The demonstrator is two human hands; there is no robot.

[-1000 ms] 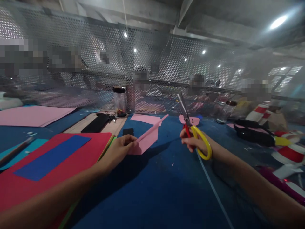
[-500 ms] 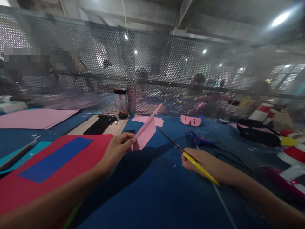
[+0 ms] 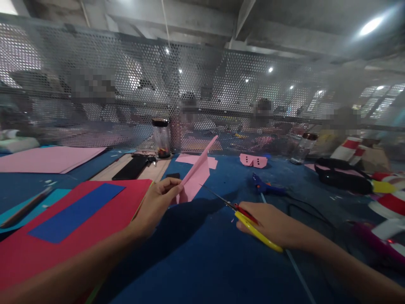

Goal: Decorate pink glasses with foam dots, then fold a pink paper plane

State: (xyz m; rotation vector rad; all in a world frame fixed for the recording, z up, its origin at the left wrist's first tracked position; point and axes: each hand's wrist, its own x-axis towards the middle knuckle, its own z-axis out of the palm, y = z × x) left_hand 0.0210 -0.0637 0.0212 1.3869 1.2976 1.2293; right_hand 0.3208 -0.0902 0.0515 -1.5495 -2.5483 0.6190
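My left hand [image 3: 162,198] pinches a folded piece of pink paper [image 3: 196,179] by its lower left end, holding it tilted above the blue table. In my right hand [image 3: 264,221] is a pair of scissors [image 3: 249,226] with yellow and red handles. Their blades point left, and the tip is at the lower right edge of the pink paper; I cannot tell whether they touch. Beyond the right hand lies a blue glue gun [image 3: 267,187]. A small pink paper piece with black marks [image 3: 253,160] stands farther back.
At left lie red sheets [image 3: 91,228] with a blue paper strip [image 3: 79,211], and pink sheets [image 3: 53,158]. A black phone [image 3: 131,167] and a lidded jar [image 3: 161,137] sit behind. A black case [image 3: 343,177] is at right. A perforated metal screen [image 3: 218,93] borders the back.
The scissors have moved left and a little down, bringing their tip to the pink paper, and their red handle now shows. My left hand keeps its pinch, shifted slightly right.
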